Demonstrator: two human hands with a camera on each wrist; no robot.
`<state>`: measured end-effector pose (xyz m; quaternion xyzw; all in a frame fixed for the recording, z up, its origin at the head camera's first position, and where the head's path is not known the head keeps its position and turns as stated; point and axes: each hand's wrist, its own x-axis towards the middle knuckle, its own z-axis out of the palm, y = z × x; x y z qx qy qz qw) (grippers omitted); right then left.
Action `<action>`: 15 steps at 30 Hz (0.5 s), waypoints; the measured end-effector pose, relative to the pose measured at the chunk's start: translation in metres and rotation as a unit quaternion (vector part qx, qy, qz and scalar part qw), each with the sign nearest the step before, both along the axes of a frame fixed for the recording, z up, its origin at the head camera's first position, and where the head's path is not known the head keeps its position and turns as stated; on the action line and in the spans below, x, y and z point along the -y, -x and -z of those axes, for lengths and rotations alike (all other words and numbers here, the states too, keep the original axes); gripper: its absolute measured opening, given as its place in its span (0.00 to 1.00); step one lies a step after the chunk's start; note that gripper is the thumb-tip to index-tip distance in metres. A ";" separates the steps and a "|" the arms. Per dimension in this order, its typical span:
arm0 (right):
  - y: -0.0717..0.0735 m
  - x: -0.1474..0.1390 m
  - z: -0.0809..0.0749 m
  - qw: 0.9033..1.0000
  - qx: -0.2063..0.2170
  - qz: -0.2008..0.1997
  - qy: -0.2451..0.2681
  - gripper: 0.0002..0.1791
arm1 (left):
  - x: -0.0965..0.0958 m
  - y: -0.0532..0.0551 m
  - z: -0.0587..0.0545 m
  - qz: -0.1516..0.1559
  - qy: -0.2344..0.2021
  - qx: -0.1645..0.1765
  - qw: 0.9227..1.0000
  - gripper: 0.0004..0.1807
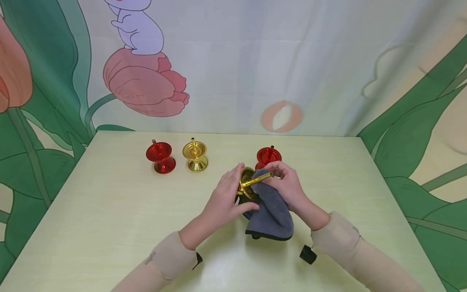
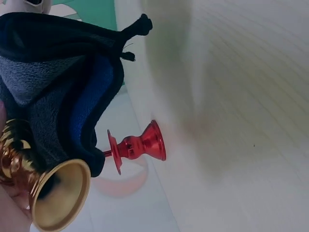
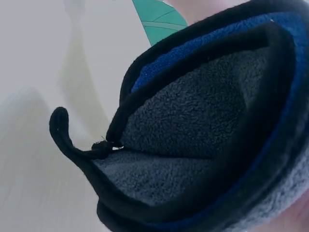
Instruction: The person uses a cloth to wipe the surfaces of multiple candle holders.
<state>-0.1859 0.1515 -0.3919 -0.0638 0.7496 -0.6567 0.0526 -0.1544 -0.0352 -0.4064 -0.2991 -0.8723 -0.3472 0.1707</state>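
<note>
My left hand [image 1: 220,200] holds a shiny gold candle holder [image 1: 258,179], tilted so that its dish and central tube face right. Its hollow flared foot shows in the left wrist view, where the gold candle holder [image 2: 20,169] lies against my palm. My right hand [image 1: 288,186] pinches a grey cloth [image 1: 269,219] with black edging against the dish and tube. The cloth drapes below the candle holder, over the table. In the right wrist view the folded cloth [image 3: 188,106] shows a blue side and a black loop, and covers most of the right fingers.
A red candle holder [image 1: 165,165] and a gold one [image 1: 198,163] stand upright at the back left. Just behind my right hand stands another red candle holder [image 1: 268,155]. The pale table [image 1: 109,227] ends at a printed curtain [image 1: 233,81].
</note>
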 end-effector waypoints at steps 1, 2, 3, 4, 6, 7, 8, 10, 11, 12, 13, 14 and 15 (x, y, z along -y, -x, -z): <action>0.000 0.001 0.000 1.000 -0.002 0.000 -0.003 0.12 | -0.001 0.001 0.000 -0.006 -0.001 -0.011 1.000 0.54; -0.001 0.002 0.000 1.000 -0.003 0.000 -0.007 0.12 | -0.001 0.001 0.000 -0.011 -0.002 -0.022 1.000 0.54; -0.001 0.003 0.001 1.000 -0.004 -0.001 -0.010 0.13 | -0.001 0.002 0.000 -0.015 -0.003 -0.031 0.999 0.53; -0.001 0.003 0.001 1.000 -0.005 -0.002 -0.015 0.13 | -0.001 0.004 0.000 -0.015 -0.004 -0.038 0.999 0.52; -0.001 0.003 0.002 1.000 -0.009 -0.006 -0.019 0.13 | 0.001 0.006 -0.001 -0.006 -0.004 -0.036 0.999 0.50; 0.000 0.003 0.003 1.000 -0.014 -0.010 -0.022 0.13 | 0.002 0.008 -0.001 0.001 -0.005 -0.026 1.000 0.50; 0.001 0.002 0.004 0.999 -0.019 -0.013 -0.023 0.13 | 0.003 0.009 -0.002 0.007 -0.006 -0.009 1.000 0.49; 0.003 0.001 0.006 0.999 -0.034 -0.021 -0.034 0.12 | 0.006 0.012 -0.002 0.015 -0.003 0.034 0.999 0.49; 0.004 0.001 0.007 0.998 -0.043 -0.025 -0.040 0.12 | 0.007 0.013 -0.002 0.020 -0.004 0.060 0.998 0.49; 0.005 0.001 0.008 0.997 -0.051 -0.029 -0.049 0.12 | 0.008 0.013 -0.002 0.024 -0.005 0.090 0.996 0.49; 0.007 0.000 0.009 0.996 -0.058 -0.032 -0.055 0.12 | 0.009 0.014 -0.002 0.030 -0.009 0.119 0.992 0.48; 0.008 0.000 0.009 0.996 -0.064 -0.035 -0.059 0.13 | 0.010 0.015 -0.003 0.034 -0.013 0.147 0.988 0.48; 0.009 0.000 0.010 0.995 -0.071 -0.037 -0.065 0.13 | 0.011 0.016 -0.002 0.041 -0.019 0.178 0.983 0.48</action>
